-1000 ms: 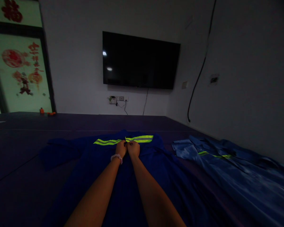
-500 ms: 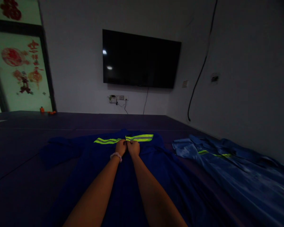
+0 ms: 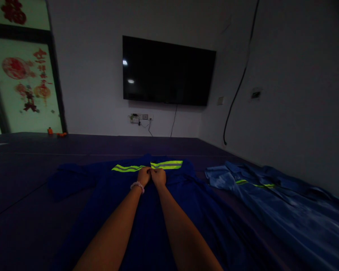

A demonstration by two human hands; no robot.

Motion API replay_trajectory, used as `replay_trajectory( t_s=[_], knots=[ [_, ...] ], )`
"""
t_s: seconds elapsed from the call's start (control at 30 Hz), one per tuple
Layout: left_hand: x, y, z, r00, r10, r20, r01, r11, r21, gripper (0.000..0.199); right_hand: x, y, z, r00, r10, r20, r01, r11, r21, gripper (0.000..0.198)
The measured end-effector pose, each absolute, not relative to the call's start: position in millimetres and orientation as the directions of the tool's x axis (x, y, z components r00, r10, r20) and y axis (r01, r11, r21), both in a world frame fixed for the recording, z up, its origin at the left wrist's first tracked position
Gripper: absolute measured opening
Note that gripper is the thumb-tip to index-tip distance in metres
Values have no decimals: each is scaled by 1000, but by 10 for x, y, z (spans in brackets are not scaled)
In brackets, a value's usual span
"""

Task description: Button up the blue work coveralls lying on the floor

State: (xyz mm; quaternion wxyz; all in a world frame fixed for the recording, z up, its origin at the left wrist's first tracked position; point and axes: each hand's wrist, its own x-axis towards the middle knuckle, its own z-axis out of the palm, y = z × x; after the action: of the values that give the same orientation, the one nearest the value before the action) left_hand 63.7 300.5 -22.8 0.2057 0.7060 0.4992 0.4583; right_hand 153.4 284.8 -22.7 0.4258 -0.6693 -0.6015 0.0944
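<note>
A dark blue work jacket [image 3: 107, 195] lies spread out in front of me, with a yellow-green reflective band [image 3: 166, 165] across its chest. My left hand [image 3: 144, 175], a pale beaded or ruffled band on its wrist, is closed on the front edge of the jacket just below the reflective band. Beside it, nearly touching, my right hand [image 3: 158, 176] pinches the same front edge. My fingertips meet at the middle of the chest, and the exact bit of cloth or fastener between them is hidden. The jacket's left-side sleeve [image 3: 70, 180] stretches out to the left.
A second, lighter blue garment [image 3: 277, 199] with reflective strips lies to the right, along the wall. Small orange objects [image 3: 50, 131] sit by the door at the far left. A black cable [image 3: 238, 90] hangs down the right wall; a television [image 3: 169, 71] is mounted ahead.
Both hands stay together at the jacket's front edge. The fingers have shifted slightly and drawn a little closer together; the garments lie as before.
</note>
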Motion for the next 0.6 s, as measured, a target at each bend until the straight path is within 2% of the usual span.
replay_trajectory(
  t_s=[0.6],
  knots=[
    [669, 3076, -273, -9, 903, 430, 576, -347, 740, 26, 1492, 2825, -195, 352, 850, 392, 754, -9, -657, 26]
  ],
)
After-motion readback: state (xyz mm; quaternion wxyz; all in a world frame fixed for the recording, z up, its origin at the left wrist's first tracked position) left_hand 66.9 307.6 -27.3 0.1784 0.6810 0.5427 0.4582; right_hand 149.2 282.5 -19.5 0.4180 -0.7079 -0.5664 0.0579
